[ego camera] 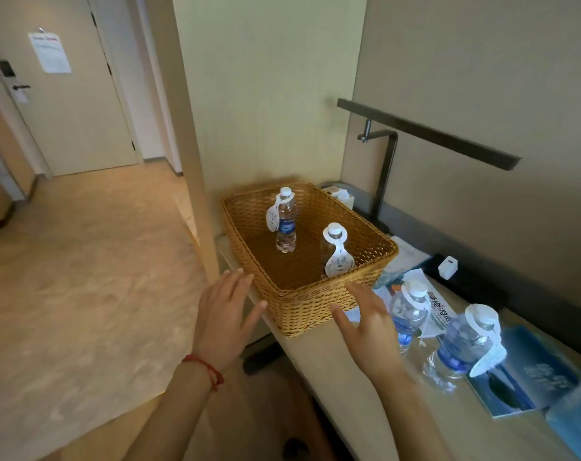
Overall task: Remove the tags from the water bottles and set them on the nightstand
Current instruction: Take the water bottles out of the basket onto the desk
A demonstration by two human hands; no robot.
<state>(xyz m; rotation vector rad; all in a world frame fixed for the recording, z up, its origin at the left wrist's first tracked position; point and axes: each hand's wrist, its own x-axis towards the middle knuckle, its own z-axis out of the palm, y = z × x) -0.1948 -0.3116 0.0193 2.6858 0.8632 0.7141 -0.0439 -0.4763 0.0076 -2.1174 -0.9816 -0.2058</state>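
A wicker basket sits on the beige nightstand. Two clear water bottles stand upright inside it: a far bottle and a near bottle, each with a white paper tag hung on its neck. Two more tagged bottles stand on the nightstand to the right, one beside the basket and one further right. My left hand hovers open at the basket's near left corner. My right hand hovers open at its near right side. Neither hand holds anything.
A dark L-shaped desk lamp stands behind the basket. A tissue box sits at the back. Leaflets and a blue booklet lie at the right, with a white charger near the wall. Open floor and a door lie left.
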